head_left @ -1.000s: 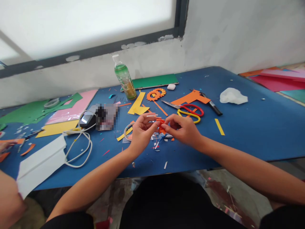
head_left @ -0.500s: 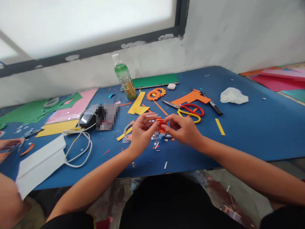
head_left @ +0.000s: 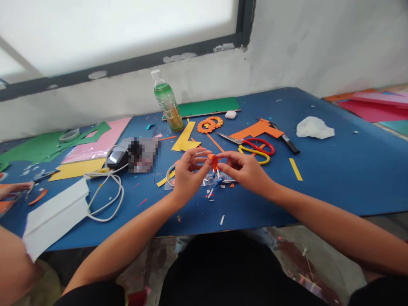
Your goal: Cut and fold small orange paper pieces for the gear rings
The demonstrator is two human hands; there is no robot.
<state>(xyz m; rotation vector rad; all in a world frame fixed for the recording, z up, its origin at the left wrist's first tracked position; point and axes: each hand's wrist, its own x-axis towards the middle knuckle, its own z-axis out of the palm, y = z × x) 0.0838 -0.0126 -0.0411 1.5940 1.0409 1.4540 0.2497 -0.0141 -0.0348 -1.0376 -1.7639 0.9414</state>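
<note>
Between my two hands, above the table's middle, is a small orange paper piece (head_left: 213, 162) with a curled, uneven outline. My left hand (head_left: 191, 170) pinches its left side between thumb and fingertips. The fingers of my right hand (head_left: 244, 170) are bent and press on its right side. Beneath them lie paper scraps, a small blue item (head_left: 219, 182) and part of a clear ruler-like strip (head_left: 168, 185). Beyond my hands are toothed orange paper rings (head_left: 206, 126), a yellow paper offcut (head_left: 185, 138) and scissors (head_left: 262, 146) with red and yellow handles.
A green-labelled bottle (head_left: 168, 102) stands near the wall. Behind the scissors lie orange paper (head_left: 259, 128) and a black cutter knife (head_left: 288, 143). A white cable (head_left: 121, 187) and white folded sheet (head_left: 57, 214) are at left, near another person's hand (head_left: 14, 190). Crumpled white tissue (head_left: 315, 128) lies right.
The orange paper piece has turned between my fingers and shows a different side. My right fingers have straightened slightly. The view has shifted a little.
</note>
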